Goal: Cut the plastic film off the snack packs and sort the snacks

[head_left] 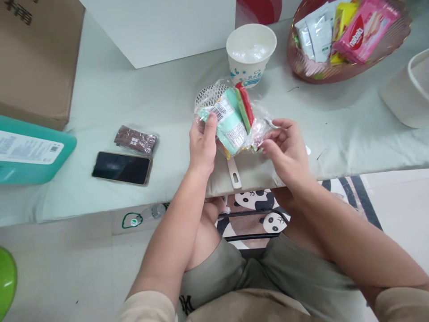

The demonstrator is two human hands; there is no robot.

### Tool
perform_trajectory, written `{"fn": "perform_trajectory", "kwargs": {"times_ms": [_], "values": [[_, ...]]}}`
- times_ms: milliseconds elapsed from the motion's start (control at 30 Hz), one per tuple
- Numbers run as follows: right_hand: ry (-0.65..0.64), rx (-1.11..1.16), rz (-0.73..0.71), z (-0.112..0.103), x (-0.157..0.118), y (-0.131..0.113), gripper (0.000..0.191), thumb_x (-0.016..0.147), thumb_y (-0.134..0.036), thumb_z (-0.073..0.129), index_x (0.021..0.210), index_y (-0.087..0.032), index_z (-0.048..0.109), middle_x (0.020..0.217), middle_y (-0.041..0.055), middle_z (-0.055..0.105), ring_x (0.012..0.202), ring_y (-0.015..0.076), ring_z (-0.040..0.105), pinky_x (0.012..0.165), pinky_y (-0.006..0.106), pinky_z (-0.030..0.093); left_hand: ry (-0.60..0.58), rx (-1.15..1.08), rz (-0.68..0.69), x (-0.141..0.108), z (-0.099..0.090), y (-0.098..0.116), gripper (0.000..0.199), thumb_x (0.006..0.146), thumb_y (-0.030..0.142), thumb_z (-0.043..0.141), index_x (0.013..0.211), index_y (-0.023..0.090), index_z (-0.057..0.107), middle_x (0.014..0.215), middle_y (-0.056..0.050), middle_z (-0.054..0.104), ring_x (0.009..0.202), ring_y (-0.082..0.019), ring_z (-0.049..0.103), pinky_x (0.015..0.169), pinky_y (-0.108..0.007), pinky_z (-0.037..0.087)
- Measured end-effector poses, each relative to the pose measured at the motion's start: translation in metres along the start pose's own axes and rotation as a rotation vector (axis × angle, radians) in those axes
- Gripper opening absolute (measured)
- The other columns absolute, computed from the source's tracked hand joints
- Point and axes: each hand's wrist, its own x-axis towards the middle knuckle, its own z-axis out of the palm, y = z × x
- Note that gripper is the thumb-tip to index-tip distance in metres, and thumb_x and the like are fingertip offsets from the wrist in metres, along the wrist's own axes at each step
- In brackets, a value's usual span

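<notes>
Packets (224,109), one mint-green and others red and green, sit bunched inside a clear plastic bag (263,127), which the two hands hold up over the front part of the cloth-covered surface (174,91); the left hand (203,141) grips the bag's left side, thumb laid across the mint-green packet and the other fingers tucked behind, probably because that stiff packet gives a firm place to steady the bundle; the right hand (284,150) is nearly closed at the opposite side, its thumb and fingers gathered on the loose plastic, a hold that seems suited to controlling the slack film rather than bearing weight.

Both forearms come in from the lower corners and draw together over the near edge of the surface, the left forearm (174,228) slanting up to the right, the right forearm (348,232) up to the left; the wrists stand well apart, so the bag hangs between them with its printed panel facing up, likely for easy viewing.

Behind and partly under the bag lies a perforated skimmer (234,173), handle towards the person; a paper cup (246,71) with clear plastic in it stands just beyond, perhaps placed there to be within easy reach of the right hand; a pink bowl (330,74) of other wrapped items sits farther right; on the left, a phone (122,168) lies beside a brown wrapped packet (136,139), both apart from the hands.
</notes>
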Motion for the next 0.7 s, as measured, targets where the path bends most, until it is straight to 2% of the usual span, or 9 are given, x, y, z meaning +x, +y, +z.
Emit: {"fn": "perform_trajectory", "kwargs": {"times_ms": [67,133,233,333,433,500,700], "values": [[-0.032,-0.030,0.024,0.003,-0.002,-0.005,0.039,0.087,-0.034,0.078,0.118,-0.030,0.055,0.087,-0.0012,0.060,0.077,0.0154,0.062,0.067,0.031,0.056,-0.082,-0.007,-0.003,-0.002,0.003,0.002,0.055,0.084,0.074,0.067,0.111,0.027,0.065,0.124,-0.008,0.072,0.138,-0.031,0.059,0.110,-0.042,0.053],[-0.033,-0.037,0.019,0.004,-0.003,-0.009,0.031,0.088,-0.034,0.076,0.112,-0.029,0.057,0.083,-0.0022,0.057,0.072,0.0138,0.058,0.066,0.030,0.054,-0.212,-0.005,-0.024,-0.005,0.005,0.004,0.059,0.082,0.076,0.068,0.118,0.030,0.064,0.128,-0.007,0.070,0.140,-0.032,0.058,0.110,-0.045,0.053],[-0.045,0.007,-0.009,0.004,-0.003,-0.012,0.024,0.091,-0.041,0.074,0.104,-0.027,0.060,0.081,-0.0018,0.057,0.069,0.0125,0.055,0.064,0.029,0.051,-0.425,0.004,-0.080,-0.011,0.007,0.006,0.070,0.074,0.070,0.080,0.130,0.034,0.058,0.130,-0.005,0.068,0.139,-0.033,0.058,0.110,-0.050,0.053],[-0.058,0.108,-0.009,0.002,-0.002,-0.010,0.030,0.091,-0.051,0.073,0.103,-0.026,0.061,0.088,0.0000,0.060,0.073,0.0128,0.056,0.068,0.030,0.053,-0.512,0.025,-0.112,-0.016,0.007,0.007,0.080,0.071,0.062,0.086,0.139,0.038,0.052,0.136,-0.004,0.064,0.139,-0.035,0.057,0.111,-0.054,0.051],[-0.056,0.222,0.025,0.001,-0.002,-0.007,0.035,0.089,-0.055,0.075,0.104,-0.027,0.060,0.091,0.0000,0.059,0.075,0.0126,0.057,0.072,0.030,0.055,-0.507,0.042,-0.135,-0.020,0.009,0.009,0.091,0.069,0.060,0.088,0.146,0.040,0.043,0.142,-0.005,0.060,0.140,-0.036,0.055,0.113,-0.058,0.049],[-0.043,0.265,0.045,0.002,-0.001,-0.005,0.037,0.088,-0.056,0.075,0.105,-0.028,0.058,0.092,-0.0001,0.058,0.074,0.0130,0.057,0.071,0.030,0.057,-0.463,0.026,-0.192,-0.021,0.010,0.011,0.091,0.070,0.057,0.087,0.147,0.040,0.041,0.143,-0.006,0.060,0.137,-0.036,0.058,0.110,-0.057,0.052],[0.043,0.228,-0.022,0.002,0.005,0.004,0.026,0.090,-0.046,0.070,0.100,-0.030,0.053,0.092,-0.0004,0.055,0.066,0.0127,0.054,0.060,0.031,0.057,-0.171,-0.069,-0.364,-0.015,0.012,0.014,0.073,0.073,0.031,0.081,0.138,0.036,0.049,0.129,-0.004,0.070,0.117,-0.030,0.070,0.091,-0.046,0.065]]}}
